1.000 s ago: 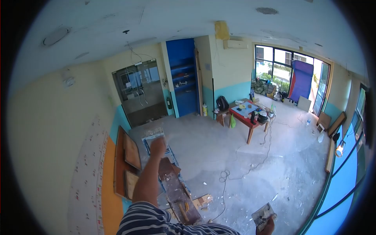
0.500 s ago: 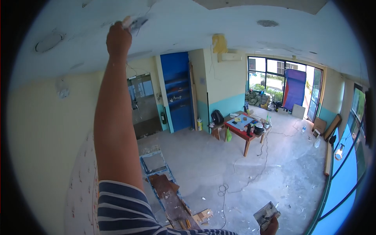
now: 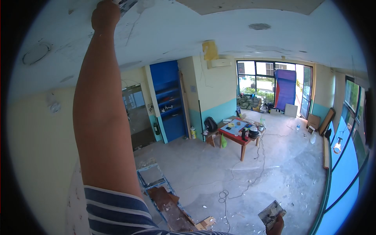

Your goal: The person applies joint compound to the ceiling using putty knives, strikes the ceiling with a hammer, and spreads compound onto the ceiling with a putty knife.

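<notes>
My left hand is raised at full reach against the white ceiling, closed around a putty knife. The knife's blade lies close to the ceiling beside a thin crack, partly cut off by the top of the view. Low on the right, my right hand grips a flat, squarish metal putty plate with grey-white smears on it. A striped sleeve covers my left upper arm.
Below stands a blue stepladder with a brown plank beside it. A red-edged table bears tools and bags. A cord trails over the debris-strewn floor. Windows line the right side.
My left hand with the putty knife now appears higher and further left, near the top edge. The whole room has shifted left in view. My right hand still holds the plate.
</notes>
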A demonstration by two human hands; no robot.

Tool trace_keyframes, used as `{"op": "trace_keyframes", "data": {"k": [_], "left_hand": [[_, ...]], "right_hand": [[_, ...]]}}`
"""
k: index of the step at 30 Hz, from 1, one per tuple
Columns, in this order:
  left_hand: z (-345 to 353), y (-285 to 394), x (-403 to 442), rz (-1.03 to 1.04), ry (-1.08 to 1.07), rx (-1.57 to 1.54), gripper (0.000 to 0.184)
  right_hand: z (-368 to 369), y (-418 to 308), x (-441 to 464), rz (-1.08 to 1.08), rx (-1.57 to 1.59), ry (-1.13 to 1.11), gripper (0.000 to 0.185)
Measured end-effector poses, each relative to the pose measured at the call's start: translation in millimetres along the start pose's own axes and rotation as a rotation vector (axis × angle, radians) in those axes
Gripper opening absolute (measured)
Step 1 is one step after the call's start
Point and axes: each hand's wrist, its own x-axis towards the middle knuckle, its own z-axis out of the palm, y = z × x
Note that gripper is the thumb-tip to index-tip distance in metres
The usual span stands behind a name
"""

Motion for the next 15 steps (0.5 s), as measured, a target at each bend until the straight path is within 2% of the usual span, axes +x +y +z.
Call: {"op": "trace_keyframes", "data": {"k": [2,4,5,8,11,15], "left_hand": [[0.0,0.5,-2.0,-0.035,-0.016,-0.016,0.043],[1.7,2.9,-7.7,-0.080,-0.011,0.005,0.044],[5.1,1.2,-9.5,-0.095,0.008,-0.010,0.045],[13.7,-9.2,-15.4,-0.145,0.013,-0.047,0.046],[12.6,-15.0,-20.6,-0.196,-0.011,-0.063,0.046],[29.9,-40.6,-43.2,-0.295,0.036,-0.086,0.044]], "right_hand": [[26.8,3.0,-8.7,-0.020,-0.004,0.145,0.032],[20.4,4.4,-6.6,-0.042,-0.016,0.106,0.032],[14.9,4.6,-5.1,-0.054,-0.023,0.085,0.032],[-3.4,4.8,-4.3,-0.004,0.058,-0.161,0.033],[5.2,8.2,-11.1,-0.070,-0.023,0.004,0.034],[-10.3,14.3,-5.6,-0.081,-0.028,0.053,0.034]]}}
